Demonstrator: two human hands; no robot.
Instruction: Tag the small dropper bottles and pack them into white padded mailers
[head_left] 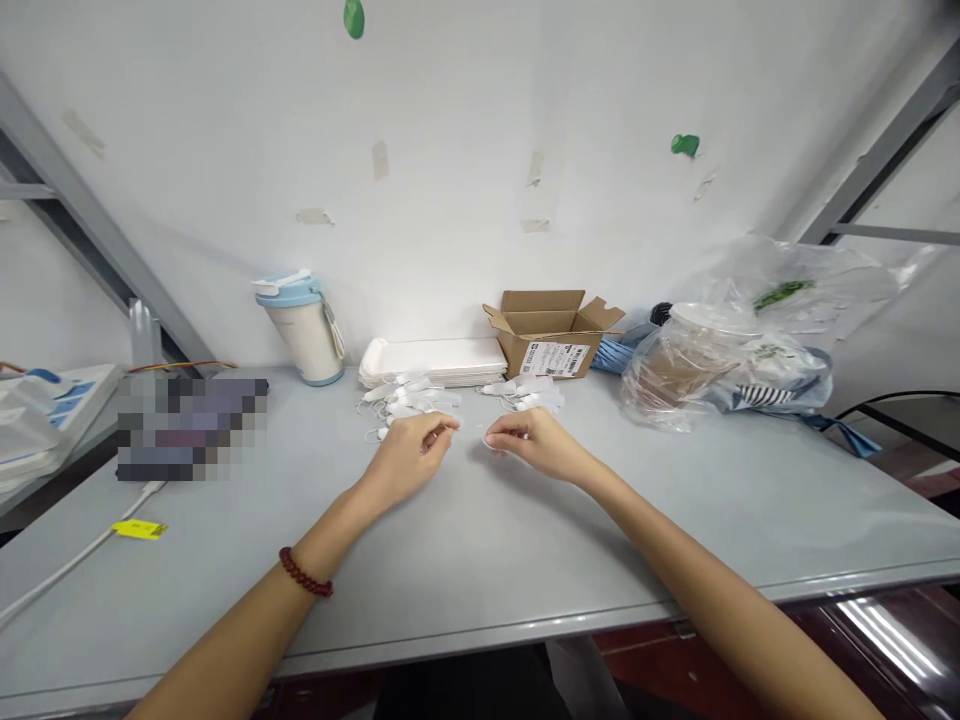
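Observation:
Both hands hover close together over the middle of the grey table [465,560]. My left hand [405,458] has its thumb and fingertips pinched together; what sits between them, if anything, is too small to make out. Facing it, my right hand [541,443] is also closed in a pinch, with a tiny whitish bit at its fingertips that I cannot name. Just beyond the left hand lies a pile of small white pieces with thin string loops [412,396]. A smaller group of similar white pieces [531,388] rests behind the right hand.
At the wall, a stack of flat white packets [442,358] lies beside an open cardboard box [551,345]. A cream tumbler with blue lid [304,335] stands to the left, near a blurred-out dark object [187,430] and a white cable [75,565]. Plastic-bagged items [697,360] fill the right.

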